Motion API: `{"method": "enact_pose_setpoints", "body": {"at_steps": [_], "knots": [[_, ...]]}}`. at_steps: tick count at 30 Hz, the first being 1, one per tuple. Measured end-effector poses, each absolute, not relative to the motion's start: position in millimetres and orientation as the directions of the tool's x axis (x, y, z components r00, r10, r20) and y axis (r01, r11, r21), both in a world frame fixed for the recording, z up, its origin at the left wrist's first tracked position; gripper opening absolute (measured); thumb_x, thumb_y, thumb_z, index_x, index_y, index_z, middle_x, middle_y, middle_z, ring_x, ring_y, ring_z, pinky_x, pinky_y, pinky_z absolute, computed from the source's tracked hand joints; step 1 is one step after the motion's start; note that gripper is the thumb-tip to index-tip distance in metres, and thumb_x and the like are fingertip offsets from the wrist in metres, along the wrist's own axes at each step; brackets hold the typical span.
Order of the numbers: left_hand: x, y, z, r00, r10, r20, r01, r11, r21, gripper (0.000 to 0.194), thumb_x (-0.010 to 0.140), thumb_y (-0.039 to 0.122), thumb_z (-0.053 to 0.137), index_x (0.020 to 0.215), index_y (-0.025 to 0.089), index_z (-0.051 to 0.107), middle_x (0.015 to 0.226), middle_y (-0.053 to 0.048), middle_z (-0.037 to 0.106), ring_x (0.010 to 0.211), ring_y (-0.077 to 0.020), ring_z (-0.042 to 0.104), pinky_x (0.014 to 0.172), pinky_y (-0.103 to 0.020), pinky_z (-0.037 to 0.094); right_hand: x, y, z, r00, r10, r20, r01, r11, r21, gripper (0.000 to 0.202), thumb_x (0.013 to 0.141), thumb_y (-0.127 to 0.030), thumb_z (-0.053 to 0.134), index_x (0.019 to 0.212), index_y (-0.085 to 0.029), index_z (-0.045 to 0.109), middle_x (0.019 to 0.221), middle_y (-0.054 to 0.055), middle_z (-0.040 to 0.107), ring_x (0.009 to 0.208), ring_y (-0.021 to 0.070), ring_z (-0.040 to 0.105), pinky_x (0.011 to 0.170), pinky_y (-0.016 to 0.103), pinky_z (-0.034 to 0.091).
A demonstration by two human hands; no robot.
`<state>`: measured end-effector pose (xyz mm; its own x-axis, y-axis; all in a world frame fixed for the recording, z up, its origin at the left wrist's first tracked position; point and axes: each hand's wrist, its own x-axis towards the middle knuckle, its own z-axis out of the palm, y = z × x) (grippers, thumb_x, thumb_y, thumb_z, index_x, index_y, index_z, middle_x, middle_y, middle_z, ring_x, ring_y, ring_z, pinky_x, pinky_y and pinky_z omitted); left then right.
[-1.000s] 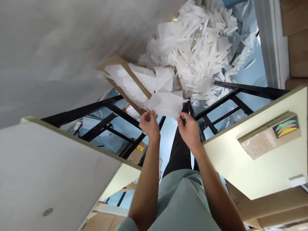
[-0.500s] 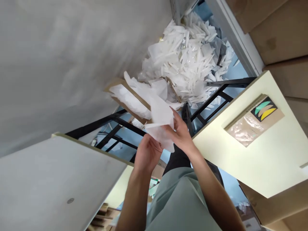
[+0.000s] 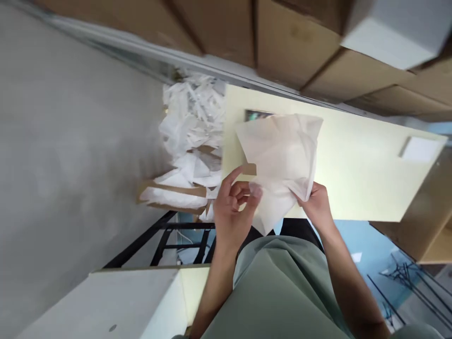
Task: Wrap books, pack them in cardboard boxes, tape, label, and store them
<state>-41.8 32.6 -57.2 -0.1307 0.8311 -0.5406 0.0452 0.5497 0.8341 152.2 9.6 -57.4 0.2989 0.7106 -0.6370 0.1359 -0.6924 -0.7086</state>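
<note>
A thin, translucent white sheet of paper [image 3: 282, 146], creased and partly spread out, is held up over the cream tabletop [image 3: 360, 174]. My left hand [image 3: 235, 207] has its thumb and fingers at the sheet's near left edge, pinching it. At the lower right edge my right hand [image 3: 316, 205] grips the sheet, its fingertips partly hidden by the paper. Behind the sheet lies a flat brown package [image 3: 250, 169], mostly covered, with a strip of its dark label [image 3: 257, 114] showing at the top.
A heap of white paper pieces [image 3: 192, 115] lies left of the tabletop, by a grey wall [image 3: 84, 155]. Nearer is an opened carton [image 3: 176, 190] with white sheets. Brown cartons [image 3: 296, 37] line the far side. A white surface [image 3: 102, 301] stands at lower left, beside a black metal frame [image 3: 162, 240].
My view has turned to the right. Both hands have carried the white sheet from beside the carton to over the cream tabletop, where it is spread wider and covers most of the brown package.
</note>
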Motion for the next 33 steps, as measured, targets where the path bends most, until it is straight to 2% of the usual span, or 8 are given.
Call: {"method": "enact_pose_setpoints", "body": {"at_steps": [7, 11, 16, 18, 21, 24, 27, 33], "knots": [[100, -4, -99, 0.107, 0.748, -0.655, 0.124, 0.644, 0.755, 0.048, 0.083, 0.041, 0.088, 0.127, 0.027, 0.076, 0.094, -0.001, 0.074, 0.084, -0.0181, 0.077, 0.079, -0.031, 0.069, 302, -34, -99, 0.376, 0.56, -0.738, 0.2, -0.827, -0.526, 0.057, 0.091, -0.073, 0.072, 0.067, -0.022, 0.063, 0.053, 0.0, 0.063, 0.055, 0.0167, 0.062, 0.056, 0.027, 0.046], [151, -18, -112, 0.095, 0.737, -0.669, 0.098, 0.661, 0.743, 0.048, 0.085, 0.044, 0.088, 0.126, 0.024, 0.075, 0.103, -0.003, 0.077, 0.084, -0.0186, 0.079, 0.077, -0.033, 0.071, 331, -51, -93, 0.6, 0.651, -0.466, 0.365, -0.74, -0.564, 0.041, 0.102, -0.06, 0.068, 0.116, -0.022, 0.07, 0.068, -0.003, 0.07, 0.063, 0.0175, 0.068, 0.068, 0.03, 0.055], [182, -23, -95, 0.152, 0.717, -0.681, -0.009, 0.69, 0.724, 0.051, 0.084, 0.051, 0.091, 0.126, 0.024, 0.077, 0.092, 0.0, 0.076, 0.087, -0.0196, 0.081, 0.085, -0.037, 0.071, 326, -84, -81, 0.322, 0.91, -0.26, 0.531, -0.401, -0.747, 0.05, 0.095, -0.055, 0.084, 0.132, -0.026, 0.069, 0.122, 0.01, 0.079, 0.103, 0.0242, 0.078, 0.092, 0.041, 0.065], [187, -22, -84, 0.217, 0.719, -0.66, 0.001, 0.676, 0.737, 0.053, 0.086, 0.057, 0.09, 0.126, 0.025, 0.078, 0.095, -0.002, 0.078, 0.095, -0.0224, 0.081, 0.089, -0.039, 0.07, 323, -94, -85, 0.288, 0.941, -0.178, 0.565, -0.317, -0.762, 0.039, 0.099, -0.046, 0.081, 0.132, -0.026, 0.072, 0.13, 0.013, 0.077, 0.115, 0.0277, 0.077, 0.099, 0.045, 0.065], [191, -10, -78, 0.24, 0.814, -0.529, 0.137, 0.511, 0.848, 0.051, 0.097, 0.065, 0.076, 0.127, 0.024, 0.078, 0.112, -0.009, 0.082, 0.112, -0.0263, 0.08, 0.101, -0.043, 0.067, 331, -101, -92, 0.379, 0.917, -0.121, 0.532, -0.323, -0.783, 0.019, 0.111, -0.031, 0.06, 0.117, -0.025, 0.076, 0.112, 0.011, 0.081, 0.105, 0.0249, 0.079, 0.094, 0.042, 0.065], [191, 19, -96, 0.266, 0.925, -0.271, 0.418, 0.143, 0.897, 0.047, 0.103, 0.064, 0.069, 0.132, 0.027, 0.076, 0.142, -0.011, 0.077, 0.143, -0.0319, 0.067, 0.123, -0.053, 0.054, 360, -104, -98, 0.474, 0.862, -0.18, 0.397, -0.392, -0.83, 0.023, 0.111, -0.039, 0.059, 0.104, -0.024, 0.075, 0.097, 0.006, 0.08, 0.091, 0.0208, 0.077, 0.086, 0.037, 0.065], [192, 49, -131, 0.402, 0.907, -0.123, 0.604, -0.162, 0.78, 0.054, 0.097, 0.063, 0.078, 0.14, 0.032, 0.072, 0.169, -0.009, 0.059, 0.167, -0.0383, 0.04, 0.135, -0.062, 0.038, 403, -109, -106, 0.55, 0.788, -0.276, 0.277, -0.484, -0.83, 0.03, 0.107, -0.049, 0.064, 0.093, -0.024, 0.07, 0.085, 0.002, 0.075, 0.081, 0.0185, 0.073, 0.08, 0.034, 0.063], [195, 34, -170, 0.404, 0.904, -0.138, 0.676, -0.194, 0.711, 0.06, 0.096, 0.047, 0.082, 0.15, 0.029, 0.066, 0.175, -0.013, 0.05, 0.165, -0.0398, 0.043, 0.135, -0.063, 0.039, 471, -113, -131, 0.636, 0.711, -0.3, 0.33, -0.602, -0.727, 0.03, 0.101, -0.042, 0.068, 0.079, -0.024, 0.06, 0.07, -0.003, 0.06, 0.066, 0.0142, 0.056, 0.069, 0.032, 0.05]]}}
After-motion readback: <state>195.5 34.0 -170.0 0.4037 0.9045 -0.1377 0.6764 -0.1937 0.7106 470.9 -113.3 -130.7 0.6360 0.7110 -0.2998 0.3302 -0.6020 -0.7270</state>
